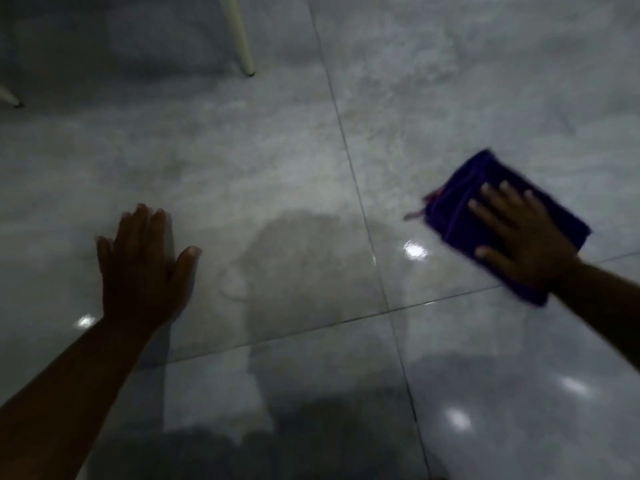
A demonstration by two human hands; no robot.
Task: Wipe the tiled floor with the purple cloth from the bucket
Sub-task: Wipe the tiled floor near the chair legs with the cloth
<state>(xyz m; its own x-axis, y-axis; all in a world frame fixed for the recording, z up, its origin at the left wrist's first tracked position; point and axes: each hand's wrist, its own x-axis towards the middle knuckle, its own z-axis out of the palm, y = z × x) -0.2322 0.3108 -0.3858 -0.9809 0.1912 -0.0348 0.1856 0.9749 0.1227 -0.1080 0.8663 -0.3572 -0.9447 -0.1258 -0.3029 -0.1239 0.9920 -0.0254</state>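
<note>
Wiping under way. Right grip pressed flat, fingers spread, on folded purple cloth against tiled floor. Left grip open, palm braced on tile. Glossy near both grips, duller beyond: likely unwiped. Bucket unseen.

Two pale furniture legs at the far edge of the view.

A cream leg slants down from the top edge, left of centre, tapering to a dark foot cap in contact with the ground. A second leg, similar in colour, is visible only at its lower end on the left edge, likewise capped dark. The two stand well apart. The furniture they carry is out of frame.
</note>
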